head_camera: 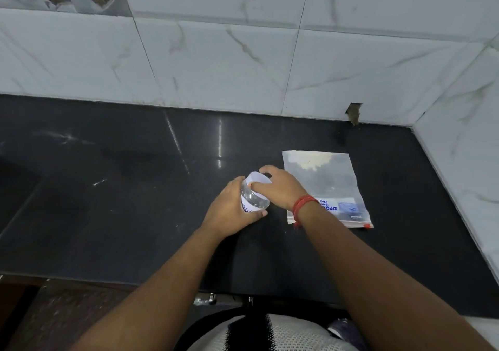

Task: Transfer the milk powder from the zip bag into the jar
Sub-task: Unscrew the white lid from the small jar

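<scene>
Hands meet on the jar (pixel 253 195), which stands near the middle of the dark counter (pixel 121 188); the left hand (pixel 232 210) wraps its fingers round the clear body, likely to brace it, while the right hand (pixel 278 187) curls over the white lid (pixel 258 180), seemingly to twist it off; the zip bag (pixel 328 186) lies flat just to the right, sealed end nearest, its milk powder (pixel 307 159) gathered at the far end, within easy reach for pouring.
</scene>
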